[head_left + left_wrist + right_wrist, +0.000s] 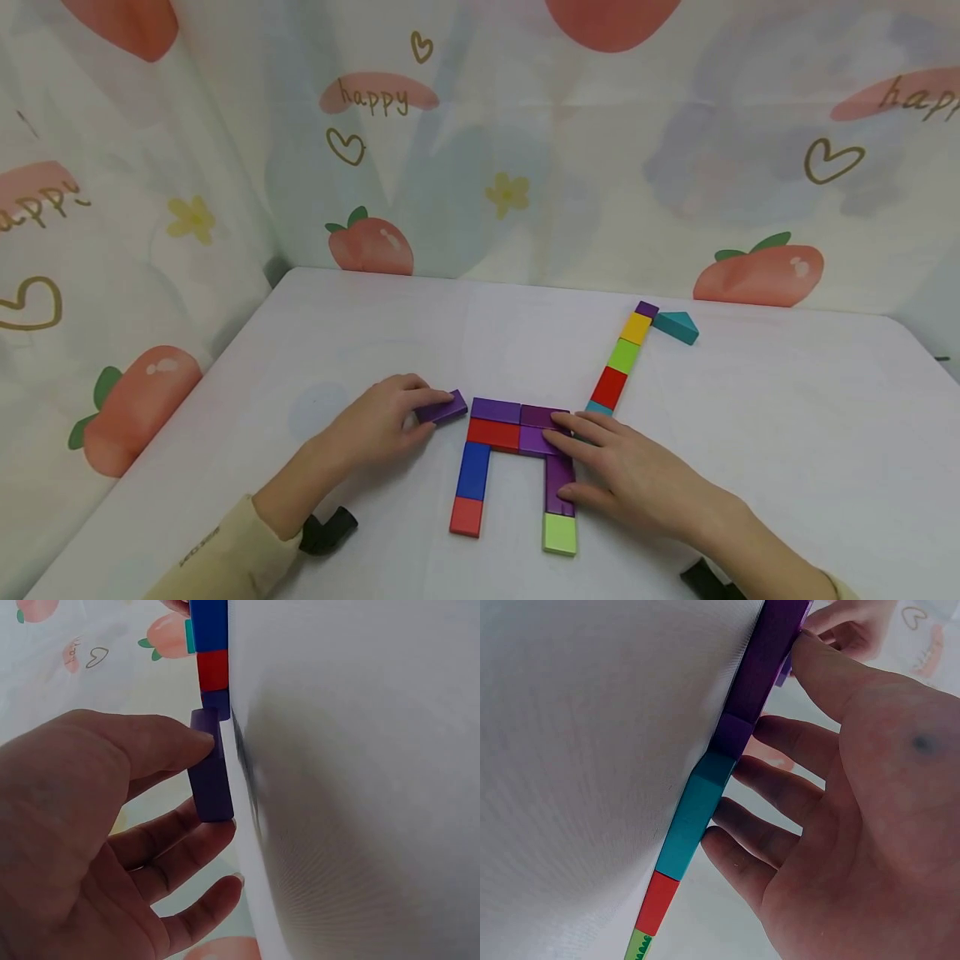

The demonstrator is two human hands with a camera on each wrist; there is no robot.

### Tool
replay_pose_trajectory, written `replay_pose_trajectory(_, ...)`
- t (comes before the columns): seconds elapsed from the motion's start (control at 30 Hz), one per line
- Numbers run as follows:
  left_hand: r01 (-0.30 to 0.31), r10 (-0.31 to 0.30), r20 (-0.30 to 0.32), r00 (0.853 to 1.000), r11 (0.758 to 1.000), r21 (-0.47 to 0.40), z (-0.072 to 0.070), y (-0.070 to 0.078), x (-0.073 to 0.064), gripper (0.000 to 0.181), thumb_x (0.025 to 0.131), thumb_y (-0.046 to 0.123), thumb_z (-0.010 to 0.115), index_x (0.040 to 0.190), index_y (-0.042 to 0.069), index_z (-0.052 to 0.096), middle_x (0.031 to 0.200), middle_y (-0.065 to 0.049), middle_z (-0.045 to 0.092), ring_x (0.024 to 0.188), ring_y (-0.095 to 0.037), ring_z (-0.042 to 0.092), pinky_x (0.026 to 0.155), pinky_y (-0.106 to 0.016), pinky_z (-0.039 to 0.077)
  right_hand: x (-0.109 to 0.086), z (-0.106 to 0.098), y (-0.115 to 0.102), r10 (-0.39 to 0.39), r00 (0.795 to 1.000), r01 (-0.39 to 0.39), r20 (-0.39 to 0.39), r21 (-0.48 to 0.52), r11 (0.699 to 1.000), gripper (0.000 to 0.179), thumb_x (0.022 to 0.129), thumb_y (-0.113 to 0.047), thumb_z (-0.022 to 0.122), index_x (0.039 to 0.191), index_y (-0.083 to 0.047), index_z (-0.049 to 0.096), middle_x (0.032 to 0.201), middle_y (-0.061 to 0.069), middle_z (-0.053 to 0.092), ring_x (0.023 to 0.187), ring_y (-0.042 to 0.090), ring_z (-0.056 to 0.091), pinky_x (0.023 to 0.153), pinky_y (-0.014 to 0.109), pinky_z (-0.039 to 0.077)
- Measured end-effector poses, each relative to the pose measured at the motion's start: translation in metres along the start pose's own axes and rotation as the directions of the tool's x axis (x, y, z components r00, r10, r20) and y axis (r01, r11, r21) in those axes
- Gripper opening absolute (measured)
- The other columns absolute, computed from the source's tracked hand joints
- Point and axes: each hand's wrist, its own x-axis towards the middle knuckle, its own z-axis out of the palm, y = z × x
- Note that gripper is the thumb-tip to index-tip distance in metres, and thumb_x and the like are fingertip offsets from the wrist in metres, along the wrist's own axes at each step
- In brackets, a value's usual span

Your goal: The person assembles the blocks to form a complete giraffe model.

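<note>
My left hand (386, 419) pinches a purple block (447, 409) between thumb and fingers, just left of a flat figure made of coloured blocks. In the left wrist view the thumb lies against one side of this purple block (211, 780). The figure's body joins purple blocks and a red block (492, 433); one leg has a blue block (472, 471) above a red one, the other a purple block (558, 483) above a light green block (559, 533). My right hand (637, 475) rests its fingertips on the body's right side, fingers extended. A teal block (694, 817) lies beside its fingers.
A slanting row of blocks, with red (609, 388), green (623, 357) and yellow (636, 328) pieces, runs from the body to the far right. A teal triangular block (677, 327) touches its top. White cloth covers the table (360, 333); a printed curtain (465, 167) hangs behind.
</note>
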Motion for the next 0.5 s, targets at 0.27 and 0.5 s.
replay_pose_trajectory(0.27,-0.019,0.019,0.030,0.999,1.000,-0.014,0.0008,-0.0005,-0.0014,0.039,0.090,0.010,0.074,0.129,0.014,0.071,0.112,-0.003,0.066,0.103,-0.019,0.061,0.089,-0.038,0.054,0.0000,-0.0010,-0.0006,-0.002,1.000,0.002,0.000,0.000,1.000,0.064,0.095,-0.052,0.065,0.147,-0.015,0.056,0.152,0.008,0.047,0.137,0.038,0.043,0.101,0.053,0.046)
replay_pose_trajectory(0.5,-0.003,0.004,0.044,0.999,1.000,-0.018,0.0026,-0.0015,-0.0003,0.041,0.091,0.011,0.074,0.131,0.016,0.070,0.114,-0.003,0.065,0.105,-0.019,0.061,0.091,-0.038,0.053,0.0001,0.0000,-0.0006,-0.002,1.000,0.002,-0.007,-0.005,1.000,0.065,0.094,-0.051,0.067,0.147,-0.016,0.056,0.152,0.008,0.047,0.137,0.038,0.043,0.101,0.052,0.047)
